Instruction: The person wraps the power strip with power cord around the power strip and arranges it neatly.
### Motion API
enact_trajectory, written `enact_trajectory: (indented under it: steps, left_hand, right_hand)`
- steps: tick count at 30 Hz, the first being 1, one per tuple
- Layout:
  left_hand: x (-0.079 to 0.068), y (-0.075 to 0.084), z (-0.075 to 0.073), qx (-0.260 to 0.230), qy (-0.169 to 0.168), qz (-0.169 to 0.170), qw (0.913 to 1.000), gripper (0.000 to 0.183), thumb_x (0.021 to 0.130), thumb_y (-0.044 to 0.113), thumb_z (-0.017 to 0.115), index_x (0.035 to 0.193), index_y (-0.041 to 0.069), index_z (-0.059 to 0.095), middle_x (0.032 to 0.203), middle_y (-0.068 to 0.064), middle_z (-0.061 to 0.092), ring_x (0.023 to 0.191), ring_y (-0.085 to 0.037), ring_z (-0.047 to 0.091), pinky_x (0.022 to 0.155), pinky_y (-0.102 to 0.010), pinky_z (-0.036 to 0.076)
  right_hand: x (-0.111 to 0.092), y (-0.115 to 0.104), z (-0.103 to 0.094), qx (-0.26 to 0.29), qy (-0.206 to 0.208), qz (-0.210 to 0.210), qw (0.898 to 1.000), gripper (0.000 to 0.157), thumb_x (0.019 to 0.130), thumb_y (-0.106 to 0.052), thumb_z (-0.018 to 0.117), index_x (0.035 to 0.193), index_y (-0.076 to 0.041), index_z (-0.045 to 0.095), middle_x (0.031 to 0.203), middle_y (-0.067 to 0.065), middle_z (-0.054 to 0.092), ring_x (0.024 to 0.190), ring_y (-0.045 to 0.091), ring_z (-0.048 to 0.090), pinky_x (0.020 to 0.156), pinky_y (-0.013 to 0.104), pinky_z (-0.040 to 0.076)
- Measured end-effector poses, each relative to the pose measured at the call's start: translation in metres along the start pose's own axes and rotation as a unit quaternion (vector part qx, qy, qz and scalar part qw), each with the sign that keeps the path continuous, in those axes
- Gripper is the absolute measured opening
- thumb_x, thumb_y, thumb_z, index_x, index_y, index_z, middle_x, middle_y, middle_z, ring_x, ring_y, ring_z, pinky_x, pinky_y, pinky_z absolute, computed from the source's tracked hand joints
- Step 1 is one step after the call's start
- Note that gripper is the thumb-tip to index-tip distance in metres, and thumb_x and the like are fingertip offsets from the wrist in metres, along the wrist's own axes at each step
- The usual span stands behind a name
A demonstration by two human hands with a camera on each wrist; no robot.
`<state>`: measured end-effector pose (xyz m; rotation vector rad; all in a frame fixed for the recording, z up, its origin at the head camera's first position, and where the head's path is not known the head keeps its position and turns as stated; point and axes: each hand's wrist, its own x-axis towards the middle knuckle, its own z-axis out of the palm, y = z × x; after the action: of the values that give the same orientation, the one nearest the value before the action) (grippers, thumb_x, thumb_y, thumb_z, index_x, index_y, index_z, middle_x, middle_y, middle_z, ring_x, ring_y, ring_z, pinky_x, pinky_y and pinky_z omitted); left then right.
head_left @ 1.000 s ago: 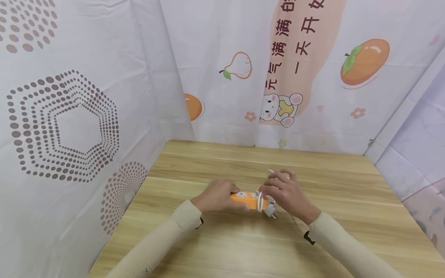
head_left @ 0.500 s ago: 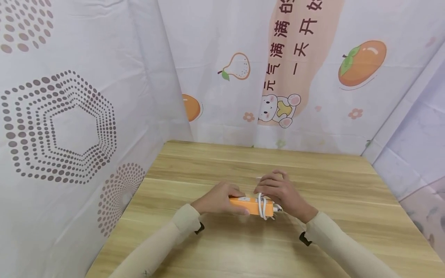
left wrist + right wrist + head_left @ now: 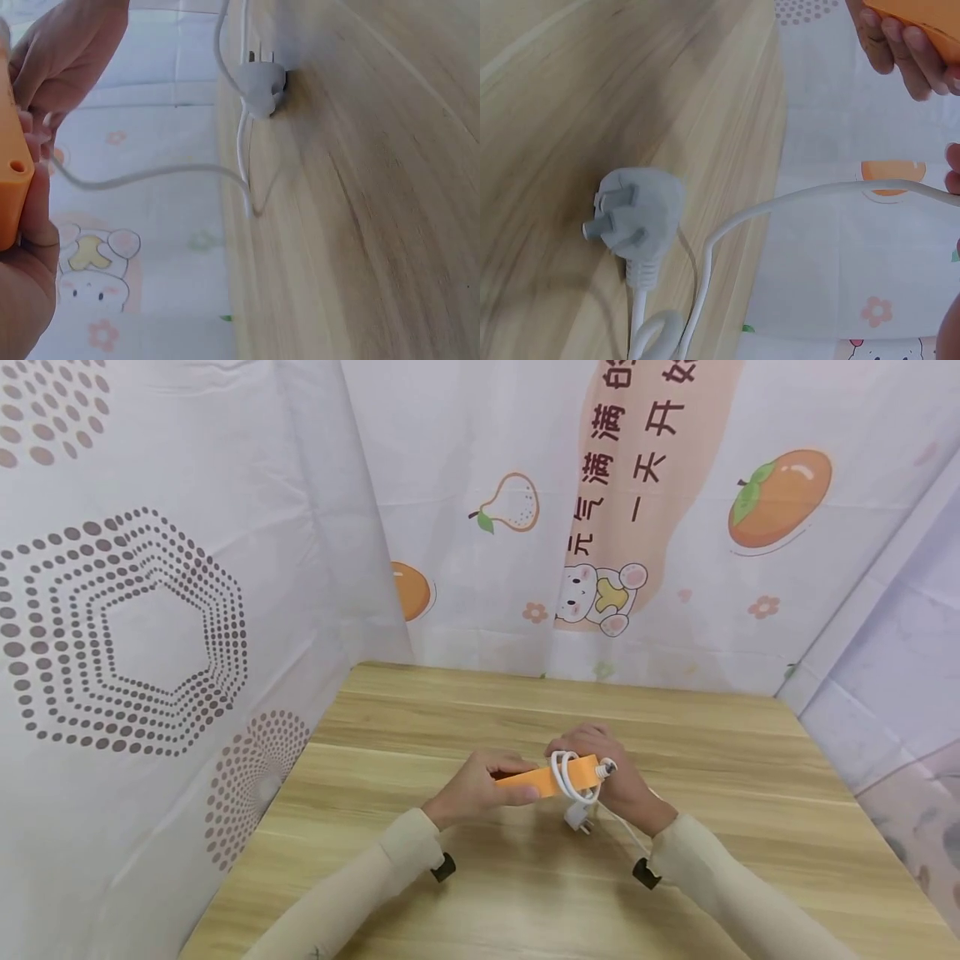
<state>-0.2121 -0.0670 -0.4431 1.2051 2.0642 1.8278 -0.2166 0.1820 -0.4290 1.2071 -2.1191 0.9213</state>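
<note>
My left hand [image 3: 476, 789] grips the left end of an orange power strip [image 3: 543, 781], thumb along its near side. The strip is raised off the table and tilted, right end higher. A white cord [image 3: 572, 781] loops round its right part and leaves from the end through a ribbed collar. Behind that end, my right hand [image 3: 615, 777] curls its fingers on the cord; they are partly hidden in the head view. In the right wrist view, the white three-pin plug [image 3: 641, 210] lies low by the tabletop, and a slack cord length runs up toward the right fingers.
The wood-grain table [image 3: 450, 877] extends around both hands. A white printed curtain [image 3: 465, 568] hangs along its back edge, and a dotted curtain [image 3: 165, 777] stands close on the left. Dark bands [image 3: 647, 873] show at both wrists.
The power strip has tilted up at its right end, and its socket face has turned out of sight. The right hand has moved slightly left, behind the strip. The plug shows below it again.
</note>
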Motion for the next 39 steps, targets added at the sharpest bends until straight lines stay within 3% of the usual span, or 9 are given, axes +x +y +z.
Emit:
enact_trajectory:
  steps: [5, 7, 12, 14, 17, 21, 27, 32, 39]
  left_hand:
    - [-0.001, 0.004, 0.005, -0.004, 0.008, 0.029, 0.9995, 0.044, 0.091, 0.042, 0.079, 0.113, 0.004, 0.079, 0.087, -0.002, 0.07, 0.07, -0.01, 0.055, 0.058, -0.023, 0.046]
    - [-0.002, 0.005, 0.005, -0.009, 0.014, 0.025, 0.9995, 0.046, 0.091, 0.044, 0.079, 0.115, 0.004, 0.078, 0.089, -0.002, 0.071, 0.072, -0.01, 0.057, 0.06, -0.024, 0.047]
    - [-0.001, 0.007, 0.006, -0.013, 0.038, -0.009, 0.9992, 0.049, 0.089, 0.044, 0.08, 0.121, 0.007, 0.077, 0.101, -0.002, 0.074, 0.08, -0.013, 0.064, 0.068, -0.028, 0.055]
    - [0.0, 0.008, 0.007, -0.007, 0.047, -0.026, 0.9986, 0.046, 0.089, 0.043, 0.081, 0.122, 0.01, 0.077, 0.104, -0.001, 0.074, 0.082, -0.014, 0.065, 0.07, -0.03, 0.056]
    - [0.001, 0.01, 0.009, -0.001, 0.068, -0.042, 0.9968, 0.041, 0.09, 0.04, 0.081, 0.12, 0.012, 0.078, 0.105, 0.0, 0.074, 0.083, -0.015, 0.065, 0.069, -0.03, 0.055]
    - [-0.001, 0.013, 0.01, 0.007, 0.09, -0.047, 0.9948, 0.038, 0.09, 0.04, 0.08, 0.118, 0.015, 0.079, 0.108, 0.001, 0.074, 0.085, -0.018, 0.067, 0.069, -0.031, 0.056]
    - [0.006, 0.02, 0.007, 0.039, 0.14, -0.035, 0.9887, 0.031, 0.089, 0.037, 0.082, 0.115, 0.02, 0.079, 0.105, 0.002, 0.074, 0.086, -0.019, 0.066, 0.069, -0.032, 0.056]
    - [0.01, 0.018, 0.004, 0.092, 0.174, -0.05, 0.9792, 0.032, 0.088, 0.039, 0.083, 0.113, 0.02, 0.08, 0.104, 0.006, 0.072, 0.087, -0.017, 0.066, 0.068, -0.032, 0.056]
    - [0.007, 0.017, 0.006, 0.174, 0.219, -0.046, 0.9591, 0.041, 0.085, 0.051, 0.083, 0.109, 0.018, 0.08, 0.094, 0.007, 0.07, 0.072, -0.015, 0.061, 0.056, -0.03, 0.05]
  right_hand:
    - [-0.001, -0.006, 0.003, -0.024, 0.008, 0.008, 1.0, 0.032, 0.105, -0.046, 0.054, 0.106, -0.019, 0.072, 0.099, -0.009, 0.072, 0.093, 0.015, 0.062, 0.09, 0.036, 0.041]
    - [-0.005, -0.008, 0.003, 0.034, -0.002, 0.046, 0.998, 0.025, 0.104, -0.038, 0.06, 0.108, -0.016, 0.073, 0.104, -0.007, 0.072, 0.096, 0.013, 0.062, 0.089, 0.032, 0.044]
    - [-0.013, -0.011, 0.001, 0.232, -0.002, 0.168, 0.958, 0.018, 0.098, 0.005, 0.063, 0.115, -0.001, 0.069, 0.111, 0.002, 0.07, 0.102, 0.012, 0.062, 0.088, 0.025, 0.05]
    - [-0.015, -0.011, 0.0, 0.206, 0.007, 0.179, 0.962, 0.026, 0.095, 0.015, 0.061, 0.115, 0.001, 0.068, 0.111, 0.006, 0.07, 0.102, 0.013, 0.064, 0.089, 0.026, 0.051]
    - [-0.019, -0.008, 0.0, 0.073, 0.016, 0.168, 0.983, 0.027, 0.094, 0.014, 0.062, 0.114, -0.002, 0.07, 0.108, 0.007, 0.071, 0.101, 0.015, 0.065, 0.09, 0.031, 0.053]
    - [-0.024, -0.003, 0.003, 0.007, 0.026, 0.139, 0.99, 0.026, 0.094, 0.015, 0.058, 0.113, 0.001, 0.069, 0.105, 0.01, 0.07, 0.097, 0.019, 0.064, 0.084, 0.042, 0.054]
    - [-0.029, 0.005, 0.007, -0.024, 0.039, 0.078, 0.996, 0.02, 0.096, 0.009, 0.06, 0.092, -0.01, 0.065, 0.094, 0.0, 0.069, 0.085, 0.015, 0.057, 0.08, 0.037, 0.042]
    - [-0.032, 0.004, 0.01, -0.034, 0.011, 0.102, 0.994, 0.025, 0.091, 0.008, 0.067, 0.082, -0.014, 0.056, 0.099, -0.002, 0.072, 0.091, 0.014, 0.063, 0.081, 0.04, 0.038]
    - [-0.031, -0.002, 0.015, -0.04, -0.002, 0.119, 0.992, 0.022, 0.095, 0.003, 0.067, 0.087, -0.017, 0.061, 0.076, -0.008, 0.057, 0.076, 0.006, 0.05, 0.079, 0.04, 0.038]
